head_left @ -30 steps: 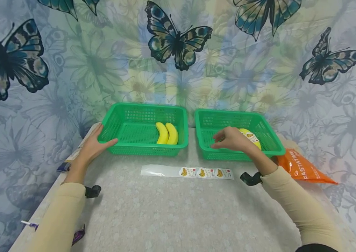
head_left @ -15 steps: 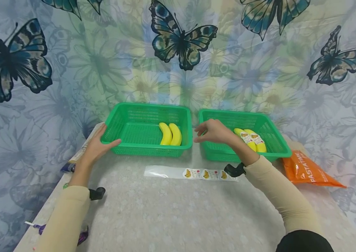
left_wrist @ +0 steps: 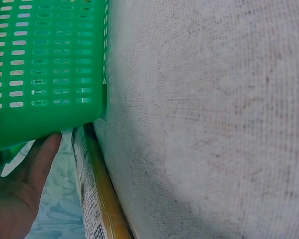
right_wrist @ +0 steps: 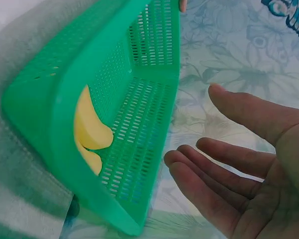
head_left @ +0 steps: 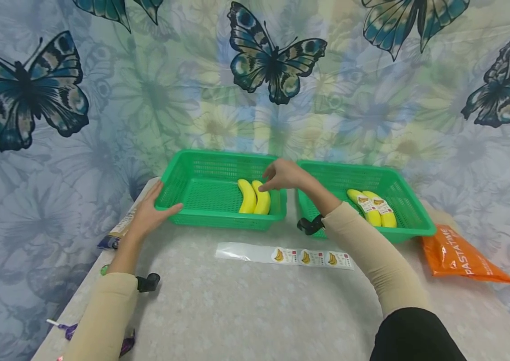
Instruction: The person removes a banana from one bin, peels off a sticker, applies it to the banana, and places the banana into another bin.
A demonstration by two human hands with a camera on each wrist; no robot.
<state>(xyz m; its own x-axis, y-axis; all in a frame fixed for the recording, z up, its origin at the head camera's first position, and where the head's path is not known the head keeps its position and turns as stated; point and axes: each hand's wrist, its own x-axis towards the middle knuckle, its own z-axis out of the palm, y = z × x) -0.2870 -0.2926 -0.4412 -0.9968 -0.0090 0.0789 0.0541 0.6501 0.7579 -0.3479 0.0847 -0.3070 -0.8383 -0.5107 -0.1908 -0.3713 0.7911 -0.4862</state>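
Observation:
Two yellow bananas (head_left: 247,196) lie side by side at the right end of the left green basket (head_left: 221,220). My left hand (head_left: 149,215) rests at that basket's left front corner, thumb over the rim, fingers along the outer side. In the left wrist view, a straight finger touches the basket wall (left_wrist: 45,117). My right hand (head_left: 284,175) hovers over the basket's right end, close above the bananas, thumb and fingers spread apart and holding nothing. Two more bananas (head_left: 374,210), both with labels, lie in the right green basket (head_left: 417,233).
A strip of banana stickers (head_left: 284,254) lies in front of the baskets. An orange pasta bag (head_left: 464,255) stands at the right basket's side. A packet (head_left: 121,225) lies beside the left basket, and purple wrapped items (head_left: 70,331) are near the left table edge. A butterfly-print cloth (head_left: 277,120) hangs behind.
My right hand has moved left, from over the right basket to above the bananas in the left one. My left hand stays at its basket corner. The head view has shifted slightly left.

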